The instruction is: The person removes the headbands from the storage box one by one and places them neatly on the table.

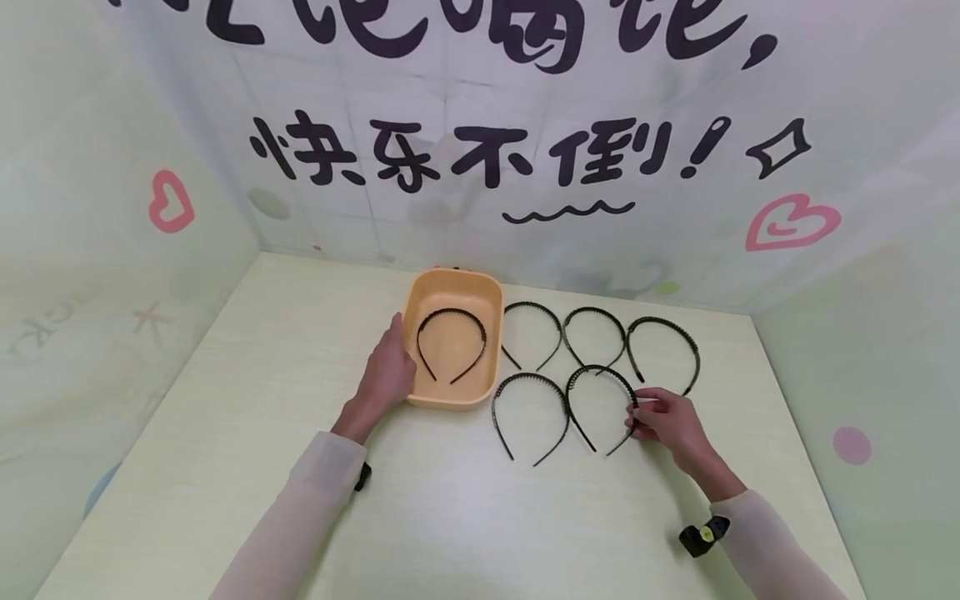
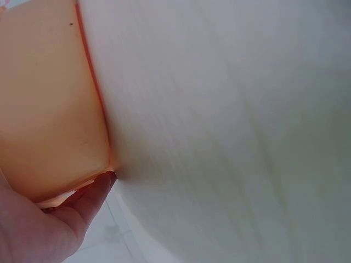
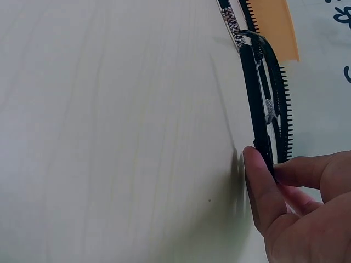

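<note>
With thumb and fingers, my right hand (image 1: pixel 667 425) pinches the right side of a black toothed headband (image 1: pixel 600 367). In the right wrist view the fingertips (image 3: pixel 253 159) close on the dark band (image 3: pixel 255 93). My left hand (image 1: pixel 387 367) grips the left side of an orange plastic tray (image 1: pixel 450 398), its fingers along the outer wall. The left wrist view shows that hand (image 2: pixel 52 230) at the tray's corner, beside its outer wall (image 2: pixel 49 104). Inside the tray lies one black headband (image 1: pixel 452 312).
Another headband (image 1: pixel 529 377) lies left of the pinched one. Behind them is a row of three: a left headband (image 1: pixel 532 305), a middle headband (image 1: pixel 592 310) and a right headband (image 1: pixel 663 321). The pale table (image 1: pixel 450 517) meets printed wall sheets (image 1: pixel 420 225) at the back and sides.
</note>
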